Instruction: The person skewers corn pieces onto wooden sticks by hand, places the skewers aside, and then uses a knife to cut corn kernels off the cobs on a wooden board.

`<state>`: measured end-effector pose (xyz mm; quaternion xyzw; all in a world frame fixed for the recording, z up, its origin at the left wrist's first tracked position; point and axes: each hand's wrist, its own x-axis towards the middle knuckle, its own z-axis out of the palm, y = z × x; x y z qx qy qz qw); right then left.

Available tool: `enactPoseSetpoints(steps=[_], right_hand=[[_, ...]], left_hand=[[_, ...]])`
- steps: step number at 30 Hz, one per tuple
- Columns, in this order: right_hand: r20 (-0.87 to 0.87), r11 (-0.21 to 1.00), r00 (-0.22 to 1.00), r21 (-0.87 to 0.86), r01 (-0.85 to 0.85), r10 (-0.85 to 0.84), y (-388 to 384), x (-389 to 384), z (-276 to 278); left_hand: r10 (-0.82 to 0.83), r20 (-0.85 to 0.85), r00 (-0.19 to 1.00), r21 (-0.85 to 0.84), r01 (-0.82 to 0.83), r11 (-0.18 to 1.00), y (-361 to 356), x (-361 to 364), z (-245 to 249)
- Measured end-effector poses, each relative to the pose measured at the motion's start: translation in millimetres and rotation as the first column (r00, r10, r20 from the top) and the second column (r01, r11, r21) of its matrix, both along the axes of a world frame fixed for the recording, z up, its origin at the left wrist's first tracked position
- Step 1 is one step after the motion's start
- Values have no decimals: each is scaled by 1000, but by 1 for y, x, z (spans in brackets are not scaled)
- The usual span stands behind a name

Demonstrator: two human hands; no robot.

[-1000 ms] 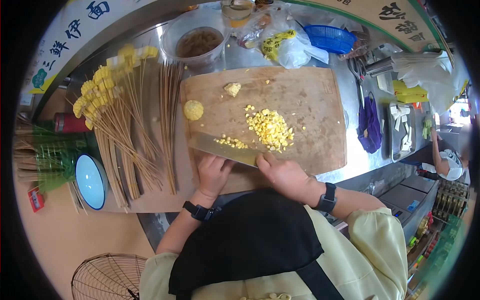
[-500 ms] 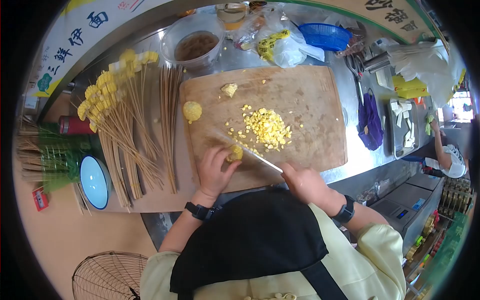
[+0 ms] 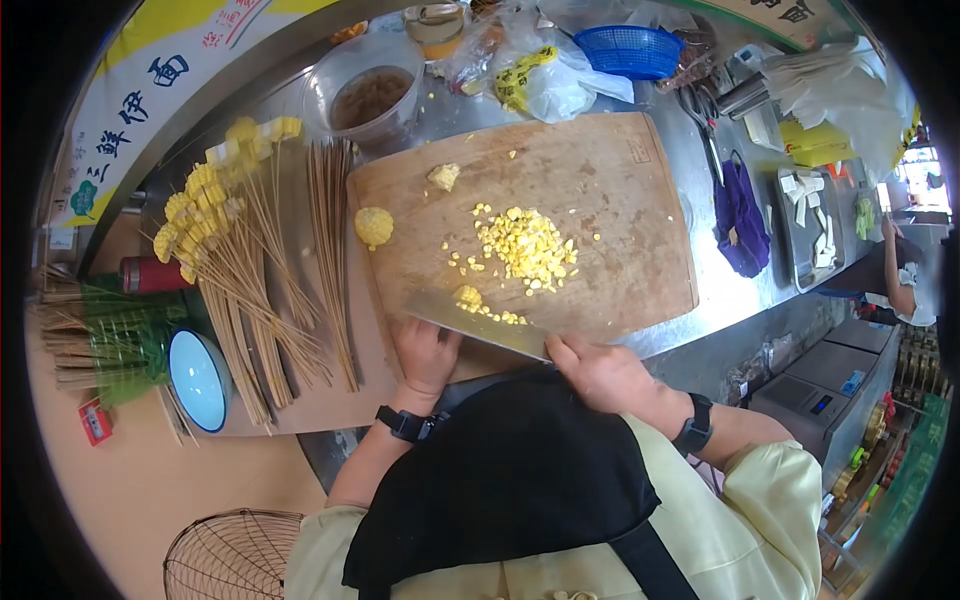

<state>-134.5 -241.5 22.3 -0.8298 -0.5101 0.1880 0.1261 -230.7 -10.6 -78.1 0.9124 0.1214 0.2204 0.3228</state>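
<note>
My right hand [image 3: 600, 372] is wrapped round the handle of a broad knife [image 3: 480, 326], whose blade lies flat-on to view across the front left of the wooden cutting board [image 3: 620, 200]. Partly covered by the blade, my left hand [image 3: 428, 355] has its fingertips hidden. A small corn piece [image 3: 467, 296] shows just beyond the blade, with kernels along its edge. Loose yellow kernels [image 3: 525, 245] form a pile at the board's middle. Two more corn pieces rest on the board, one near the left edge [image 3: 374, 227] and one farther back [image 3: 444, 177].
Skewered corn [image 3: 200, 215] and bare sticks [image 3: 330, 250] lie left of the board, near a blue-white bowl [image 3: 199, 380]. Behind stand a plastic tub [image 3: 362, 88], plastic bags [image 3: 550, 80] and a blue basket [image 3: 628, 52]. Scissors, a purple cloth [image 3: 741, 225] and a metal tray are right. Another person stands far right.
The knife blade has tilted to show its broad face and now covers my left fingers. Some kernels lie along the blade where the held corn piece was. The view has shifted slightly.
</note>
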Motion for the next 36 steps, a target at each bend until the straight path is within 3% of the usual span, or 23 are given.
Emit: enactPoseSetpoints(steps=[5,9,15,18,20,24,29,33,36], right_hand=[[-36,1000,999,-10,-7,6,15,2,-4],[-100,999,994,11,-49,49,35,15,-16],[-186,988,982,-153,16,-44,45,30,-15],[-233,995,967,-31,98,-103,29,30,-19],[-211,994,971,-1,111,-109,18,25,-16],[-177,995,980,-61,83,-93,1,14,2],[-80,999,996,22,37,-35,-10,4,8],[-49,998,999,62,22,-19,-9,0,5],[-74,1000,997,0,9,-9,-5,0,4]], left_hand=[[-15,67,998,4,14,1000,3,2,-5],[3,-19,1000,-85,-5,996,1,2,1],[-23,-28,999,-109,20,994,-1,7,8],[-64,27,998,-83,66,994,0,7,13],[-107,123,987,-83,117,990,-2,9,18],[-97,58,994,-97,102,990,-4,3,8],[2,-20,1000,-95,-4,995,-10,0,3],[9,32,999,-32,-8,999,-9,0,1],[5,65,998,1,-5,1000,-8,0,1]])
